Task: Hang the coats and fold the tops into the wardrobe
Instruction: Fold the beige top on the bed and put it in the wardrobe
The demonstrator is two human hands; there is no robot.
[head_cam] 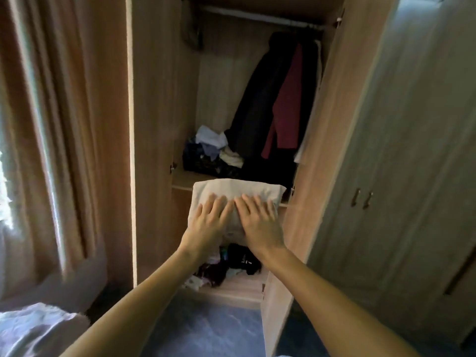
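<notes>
Lying half over the front edge of the wardrobe shelf [184, 182], the folded pale top [231, 191] is pressed flat by the left hand [206, 222] and right hand [260, 222], fingers straight, while coats [265, 109] already hang from the rail [257, 18] and loose clothes [213, 150] behind remain unfolded.

Blue carpet [206, 331]; curtain [38, 150] left, daylit.

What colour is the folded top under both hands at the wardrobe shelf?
Pale cream or off-white, plain with no pattern; the folded top shows clearest in the head view.
</notes>
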